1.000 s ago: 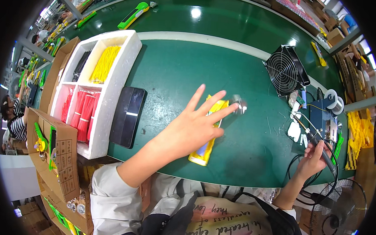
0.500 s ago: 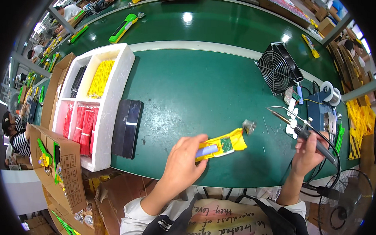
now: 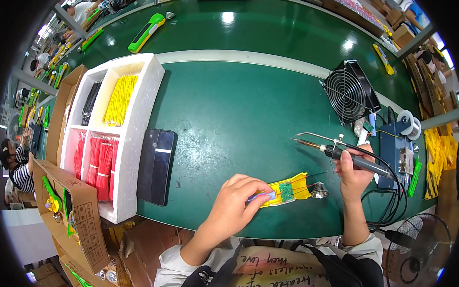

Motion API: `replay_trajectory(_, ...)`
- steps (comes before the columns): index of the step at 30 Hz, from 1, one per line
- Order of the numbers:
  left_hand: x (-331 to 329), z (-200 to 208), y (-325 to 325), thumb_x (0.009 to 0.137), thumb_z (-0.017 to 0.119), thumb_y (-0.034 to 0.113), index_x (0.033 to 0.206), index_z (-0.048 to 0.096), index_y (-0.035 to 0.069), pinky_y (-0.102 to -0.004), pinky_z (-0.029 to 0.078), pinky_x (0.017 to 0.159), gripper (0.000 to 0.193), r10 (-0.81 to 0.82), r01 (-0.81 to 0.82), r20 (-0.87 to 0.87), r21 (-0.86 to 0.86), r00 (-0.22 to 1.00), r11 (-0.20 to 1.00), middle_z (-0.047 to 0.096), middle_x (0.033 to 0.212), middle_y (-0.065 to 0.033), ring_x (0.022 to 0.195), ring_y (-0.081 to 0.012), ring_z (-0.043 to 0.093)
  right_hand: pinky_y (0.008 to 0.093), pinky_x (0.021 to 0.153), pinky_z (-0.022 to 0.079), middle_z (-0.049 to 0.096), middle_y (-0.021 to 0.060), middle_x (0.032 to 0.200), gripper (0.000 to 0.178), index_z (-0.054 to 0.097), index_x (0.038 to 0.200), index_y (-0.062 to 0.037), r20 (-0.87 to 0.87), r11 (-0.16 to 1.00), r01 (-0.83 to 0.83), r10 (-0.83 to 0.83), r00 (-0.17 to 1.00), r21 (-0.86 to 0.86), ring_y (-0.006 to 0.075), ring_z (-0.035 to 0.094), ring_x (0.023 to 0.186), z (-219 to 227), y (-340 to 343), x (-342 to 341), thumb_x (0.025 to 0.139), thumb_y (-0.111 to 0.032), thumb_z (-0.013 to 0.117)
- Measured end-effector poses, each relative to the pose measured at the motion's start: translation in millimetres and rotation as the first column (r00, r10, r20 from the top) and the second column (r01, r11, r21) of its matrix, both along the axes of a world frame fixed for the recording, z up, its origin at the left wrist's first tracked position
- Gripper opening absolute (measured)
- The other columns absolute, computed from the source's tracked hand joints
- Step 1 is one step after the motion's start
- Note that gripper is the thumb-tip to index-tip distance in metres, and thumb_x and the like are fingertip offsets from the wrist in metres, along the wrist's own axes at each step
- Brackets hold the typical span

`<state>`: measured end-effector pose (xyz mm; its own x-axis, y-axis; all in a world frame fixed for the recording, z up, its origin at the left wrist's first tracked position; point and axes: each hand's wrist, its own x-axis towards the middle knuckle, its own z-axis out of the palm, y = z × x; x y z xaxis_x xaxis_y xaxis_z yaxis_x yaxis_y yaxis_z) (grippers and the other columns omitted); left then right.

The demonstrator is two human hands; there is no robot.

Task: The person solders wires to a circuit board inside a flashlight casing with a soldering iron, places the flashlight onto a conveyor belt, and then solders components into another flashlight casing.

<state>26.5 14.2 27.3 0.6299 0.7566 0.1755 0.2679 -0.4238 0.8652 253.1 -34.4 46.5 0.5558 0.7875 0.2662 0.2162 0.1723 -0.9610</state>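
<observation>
My left hand (image 3: 236, 203) is closed over the near end of a yellow plastic flashlight half-shell (image 3: 302, 191) lying near the table's front edge. A light purple cylindrical battery (image 3: 269, 196) shows beside its fingertips. Inside the shell sits a small green circuit board (image 3: 286, 191), with thin red wires crossing it. A silvery reflector cup (image 3: 319, 190) rests at the shell's right end. To the right, my right hand (image 3: 355, 179) grips a soldering iron (image 3: 363, 163) with a thin curved metal guide above its tip. The tip points left, above and apart from the board.
On the left stands a white foam tray (image 3: 149, 85) of black, yellow and red wires, beside a dark phone (image 3: 157, 167). A black fan (image 3: 350, 92), a blue soldering station (image 3: 387, 130) and a solder spool (image 3: 411, 124) stand right. Beyond runs a green belt (image 3: 264, 31) carrying flashlights.
The soldering iron has moved left and turned more level. The shell has shifted slightly right and nearer, and my left hand covers more of the battery. The reflector has turned, and red wires now show.
</observation>
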Motion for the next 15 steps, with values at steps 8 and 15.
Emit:
replay_trajectory(8, 6, 5, 7, 0.067, 0.060, 0.005, 0.075, 0.059, 0.004, -0.0280, 0.040, 0.064, 0.008, -0.049, 0.056, 0.055, -0.138, 0.997, 0.989, 0.058, 0.075, -0.0042, 0.071, -0.0197, 0.050, 0.0153, 0.037, 0.036, 0.050, 0.0058, 0.059, 0.015, 0.043, 0.079, -0.0016, -0.022, 0.997, -0.015, 0.013, 1.000, -0.081, 0.0077, 0.049, 0.045, 2, 4, 14, 0.073, -0.004, 0.057)
replay_trajectory(15, 21, 4, -1, 0.066, 0.061, 0.006, 0.073, 0.058, 0.005, -0.0278, 0.040, 0.064, 0.007, -0.035, 0.035, 0.026, -0.008, 0.999, 0.999, 0.058, 0.071, -0.0038, 0.069, -0.0186, 0.050, 0.0158, 0.035, 0.034, 0.051, 0.0073, 0.058, 0.015, 0.041, 0.083, -0.0015, -0.224, 0.998, 0.056, -0.064, 0.972, -0.042, 0.0079, 0.047, 0.041, -9, 1, 23, 0.077, -0.010, 0.053)
